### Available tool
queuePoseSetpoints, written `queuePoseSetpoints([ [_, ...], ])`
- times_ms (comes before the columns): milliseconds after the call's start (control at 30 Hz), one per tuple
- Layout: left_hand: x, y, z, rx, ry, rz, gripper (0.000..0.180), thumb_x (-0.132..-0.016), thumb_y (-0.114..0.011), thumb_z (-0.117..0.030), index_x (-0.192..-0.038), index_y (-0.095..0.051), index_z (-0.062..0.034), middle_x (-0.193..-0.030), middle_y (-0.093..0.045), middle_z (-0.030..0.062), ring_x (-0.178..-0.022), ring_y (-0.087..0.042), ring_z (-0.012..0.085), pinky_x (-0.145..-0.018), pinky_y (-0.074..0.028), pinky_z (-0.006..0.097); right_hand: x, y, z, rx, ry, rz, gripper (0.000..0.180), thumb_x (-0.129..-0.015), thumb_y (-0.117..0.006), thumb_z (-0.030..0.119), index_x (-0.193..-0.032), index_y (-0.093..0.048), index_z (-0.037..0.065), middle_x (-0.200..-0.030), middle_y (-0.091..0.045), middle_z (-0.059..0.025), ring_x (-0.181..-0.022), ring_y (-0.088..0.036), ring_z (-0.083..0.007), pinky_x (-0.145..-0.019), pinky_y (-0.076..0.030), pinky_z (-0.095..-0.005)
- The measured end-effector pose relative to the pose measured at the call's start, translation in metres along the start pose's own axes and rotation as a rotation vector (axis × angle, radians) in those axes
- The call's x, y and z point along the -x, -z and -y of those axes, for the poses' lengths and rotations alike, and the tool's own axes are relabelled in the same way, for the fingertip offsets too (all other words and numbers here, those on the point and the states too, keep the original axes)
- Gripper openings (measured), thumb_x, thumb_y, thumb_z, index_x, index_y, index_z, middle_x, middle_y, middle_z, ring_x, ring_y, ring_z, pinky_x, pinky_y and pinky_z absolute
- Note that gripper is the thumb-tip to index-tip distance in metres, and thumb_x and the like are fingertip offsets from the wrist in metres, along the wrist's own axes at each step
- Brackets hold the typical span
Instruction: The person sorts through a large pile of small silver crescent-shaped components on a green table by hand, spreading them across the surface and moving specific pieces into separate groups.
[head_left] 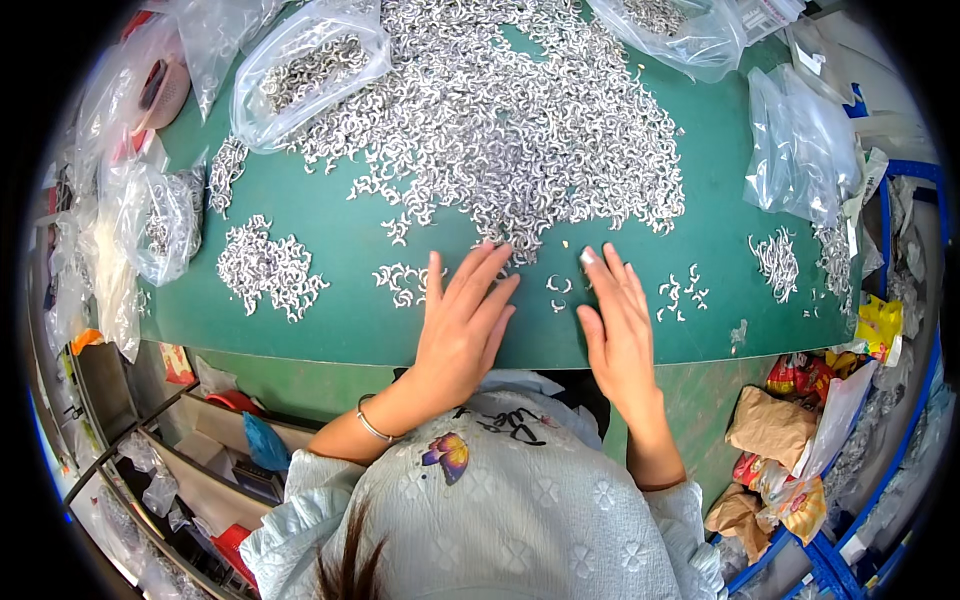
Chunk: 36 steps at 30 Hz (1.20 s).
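Crescents (600,150) lay heaped, too many to count, from mid-counter (720,235) toward the far edge, with about three loose between the two hands. The left hand (462,325), open and palm down, reached its fingertips to the heap's near tip; the right hand (622,330) was open too, both seemingly empty. Three clear bags contained small metallic pieces: two (262,128) (710,55) toward the far edge, one (185,255) by the left.

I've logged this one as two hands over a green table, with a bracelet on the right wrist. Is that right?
Not quite: the head view shows the bracelet on the left wrist. The left hand and right hand are indeed over the green table.
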<state>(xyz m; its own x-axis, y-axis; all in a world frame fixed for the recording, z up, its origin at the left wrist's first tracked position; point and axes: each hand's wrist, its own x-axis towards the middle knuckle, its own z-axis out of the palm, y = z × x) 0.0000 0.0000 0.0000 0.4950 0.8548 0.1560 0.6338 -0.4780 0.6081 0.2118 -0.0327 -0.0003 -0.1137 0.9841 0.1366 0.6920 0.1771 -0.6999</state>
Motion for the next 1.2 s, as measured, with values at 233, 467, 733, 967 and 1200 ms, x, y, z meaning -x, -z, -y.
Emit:
queuePoseSetpoints([
  [233, -0.002, -0.016, -0.013, 0.137, -0.121, -0.017, 0.041, -0.078, -0.065, 0.001, -0.118, -0.059, 0.0042, -0.13, -0.054, 0.0181, -0.118, -0.052, 0.0355, -0.096, -0.043, 0.044, 0.014, 0.008, 0.001, -0.05, -0.133, -0.11, 0.046, -0.093, -0.051, 0.004, -0.139, -0.047, -0.001, -0.14, -0.051, -0.0199, -0.133, -0.045, -0.038, -0.113, -0.029, -0.0497],
  [467, -0.002, -0.018, -0.01, 0.121, -0.127, 0.051, 0.039, -0.081, -0.066, 0.001, -0.12, -0.061, -0.0003, -0.128, -0.057, 0.0126, -0.116, -0.054, 0.0314, -0.095, -0.042, 0.042, 0.02, 0.007, 0.001, -0.041, -0.076, -0.104, 0.035, -0.094, -0.051, 0.003, -0.128, -0.056, -0.002, -0.126, -0.063, -0.0151, -0.13, -0.05, -0.0343, -0.113, -0.026, -0.0538],
  [733, -0.012, -0.024, -0.018, 0.012, -0.233, 0.091, 0.042, -0.077, -0.063, 0.001, -0.119, -0.061, 0.0001, -0.134, -0.054, 0.0107, -0.12, -0.051, 0.0296, -0.094, -0.038, 0.043, 0.014, 0.001, -0.001, 0.129, 0.021, -0.022, 0.037, -0.091, -0.057, 0.002, -0.128, -0.058, 0.003, -0.12, -0.065, -0.0114, -0.132, -0.048, -0.0322, -0.112, -0.02, -0.0595],
  [967, -0.009, -0.027, -0.02, 0.091, -0.219, 0.055, 0.04, -0.077, -0.064, 0.0, -0.117, -0.061, 0.001, -0.132, -0.055, 0.0128, -0.121, -0.05, 0.0312, -0.094, -0.039, 0.044, 0.025, 0.01, 0.005, 0.176, 0.026, -0.103, 0.036, -0.091, -0.058, 0.004, -0.126, -0.057, 0.0, -0.121, -0.065, -0.0112, -0.133, -0.046, -0.0337, -0.11, -0.02, -0.0633],
  [1200, -0.015, -0.034, -0.022, 0.08, -0.284, 0.138, 0.046, -0.079, -0.066, -0.003, -0.124, -0.059, -0.0014, -0.137, -0.051, 0.014, -0.126, -0.046, 0.0334, -0.103, -0.036, 0.046, 0.03, 0.017, -0.001, 0.247, -0.058, -0.101, 0.038, -0.088, -0.062, 0.006, -0.126, -0.058, 0.001, -0.119, -0.065, -0.0117, -0.132, -0.046, -0.0342, -0.109, -0.021, -0.0633],
])
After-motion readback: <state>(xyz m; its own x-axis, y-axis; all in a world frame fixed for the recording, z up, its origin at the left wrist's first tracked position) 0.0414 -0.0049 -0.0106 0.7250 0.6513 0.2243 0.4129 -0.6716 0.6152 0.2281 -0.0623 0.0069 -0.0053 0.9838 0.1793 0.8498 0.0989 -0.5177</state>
